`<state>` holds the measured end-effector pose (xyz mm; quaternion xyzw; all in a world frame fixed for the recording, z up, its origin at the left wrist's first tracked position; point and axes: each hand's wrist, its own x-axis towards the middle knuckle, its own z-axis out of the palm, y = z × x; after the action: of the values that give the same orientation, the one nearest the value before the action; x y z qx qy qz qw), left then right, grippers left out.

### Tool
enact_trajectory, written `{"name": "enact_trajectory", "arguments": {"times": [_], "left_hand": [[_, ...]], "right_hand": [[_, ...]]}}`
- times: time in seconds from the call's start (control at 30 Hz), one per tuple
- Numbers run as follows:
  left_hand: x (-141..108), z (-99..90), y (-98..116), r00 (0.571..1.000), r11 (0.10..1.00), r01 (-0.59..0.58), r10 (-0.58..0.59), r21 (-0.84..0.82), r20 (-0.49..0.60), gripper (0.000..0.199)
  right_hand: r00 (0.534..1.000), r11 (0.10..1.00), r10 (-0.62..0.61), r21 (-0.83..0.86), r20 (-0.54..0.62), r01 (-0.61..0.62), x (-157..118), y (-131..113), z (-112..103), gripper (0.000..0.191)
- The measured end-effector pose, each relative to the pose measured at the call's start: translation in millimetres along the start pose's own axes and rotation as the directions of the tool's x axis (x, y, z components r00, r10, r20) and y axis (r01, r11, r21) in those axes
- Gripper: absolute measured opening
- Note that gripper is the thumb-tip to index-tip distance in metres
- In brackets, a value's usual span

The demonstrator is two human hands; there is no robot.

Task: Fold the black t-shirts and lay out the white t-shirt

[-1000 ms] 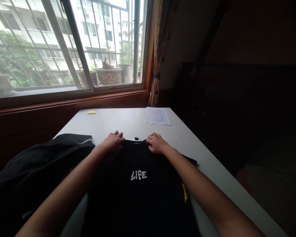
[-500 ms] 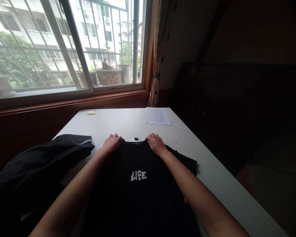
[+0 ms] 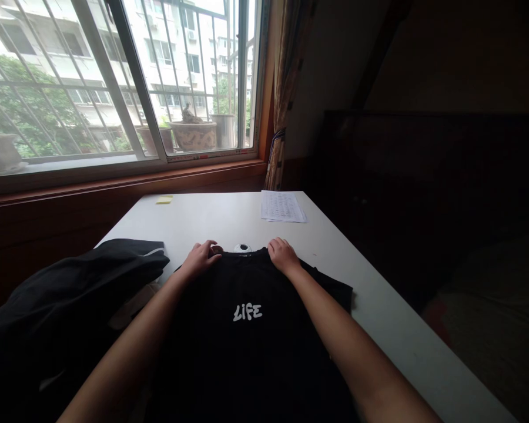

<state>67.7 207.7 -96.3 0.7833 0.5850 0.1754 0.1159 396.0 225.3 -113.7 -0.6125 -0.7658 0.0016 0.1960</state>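
Note:
A black T-shirt (image 3: 247,352) lies spread on the white table, its collar away from me and white lettering upside down to my view. At the collar's left side, my left hand (image 3: 200,257) has its thumb and forefinger apart, the thumb resting on the cloth. A small brownish round thing (image 3: 217,249) shows beside those fingers; its kind is unclear. My right hand (image 3: 284,255) has curled fingers gripping the shirt at the collar's right side. Just beyond the neckline is a round white thing with a dark centre (image 3: 243,248).
Dark clothing (image 3: 70,294) is heaped on the left of the white table (image 3: 211,217). Printed papers (image 3: 282,207) lie at the far edge, and a yellow sticky-note pad (image 3: 164,200) at the far left. Behind stand a barred window (image 3: 158,82) and a tied curtain (image 3: 282,106).
My left thumb and forefinger have parted at the collar, uncovering the brownish round thing. My right hand has shifted slightly right along the shirt's neckline.

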Motion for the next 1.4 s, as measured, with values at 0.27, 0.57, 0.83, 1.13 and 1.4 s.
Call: {"name": "enact_trajectory", "arguments": {"times": [0.27,0.57,0.83,1.13,1.4], "left_hand": [[-14,2.4,-8,0.996,0.995,0.035,-0.028,0.092,-0.079,0.044],[-25,-9.6,-11,0.990,0.967,0.139,-0.132,0.211,-0.047,0.022],[-27,-8.7,-11,0.972,0.925,0.215,-0.171,0.315,-0.161,0.025],[-16,-16.3,-1,0.970,0.915,0.132,-0.041,0.381,-0.238,0.027],[-15,3.9,66,0.907,0.862,-0.398,0.420,0.315,-0.005,0.033]], "right_hand": [[0.999,1.000,0.001,0.015,0.033,-0.002,-18,29,-20,0.008],[0.998,0.999,-0.032,-0.036,0.057,0.034,-30,46,-28,0.015],[0.999,0.995,-0.037,-0.097,0.021,0.039,-12,27,-17,0.011],[0.998,0.988,-0.048,-0.148,-0.042,0.041,-3,13,-24,0.015],[0.972,0.972,-0.232,-0.008,0.038,0.233,-23,-8,-7,0.032]]}}
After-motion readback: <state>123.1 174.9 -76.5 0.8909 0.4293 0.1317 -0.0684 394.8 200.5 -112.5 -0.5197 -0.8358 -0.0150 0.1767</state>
